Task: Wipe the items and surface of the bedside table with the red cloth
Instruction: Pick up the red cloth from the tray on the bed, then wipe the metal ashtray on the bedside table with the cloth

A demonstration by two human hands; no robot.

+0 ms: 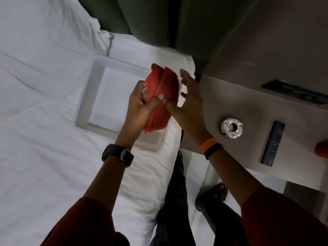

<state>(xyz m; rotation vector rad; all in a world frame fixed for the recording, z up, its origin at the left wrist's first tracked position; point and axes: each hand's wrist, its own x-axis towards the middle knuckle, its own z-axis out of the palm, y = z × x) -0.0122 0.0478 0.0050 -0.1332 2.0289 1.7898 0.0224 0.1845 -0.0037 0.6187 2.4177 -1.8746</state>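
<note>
The red cloth (160, 96) is hanging bunched at the middle of the view, above the right edge of a white tray (92, 96) that is lying on the bed (44, 121). The left hand (140, 103) is clenching the cloth's middle, while the right hand (190, 103) is touching it at 3 o'clock with fingers spread loose. On the bedside table (248, 107), at 4 o'clock from the cloth, a metal ashtray (231, 128) and a dark bar (273, 144) are lying side by side.

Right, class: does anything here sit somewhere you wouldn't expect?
Yes: the white rectangular plastic tray lies on the white bed sheet, not on the beige bedside table. The left hand grips the red cloth above it.
</note>
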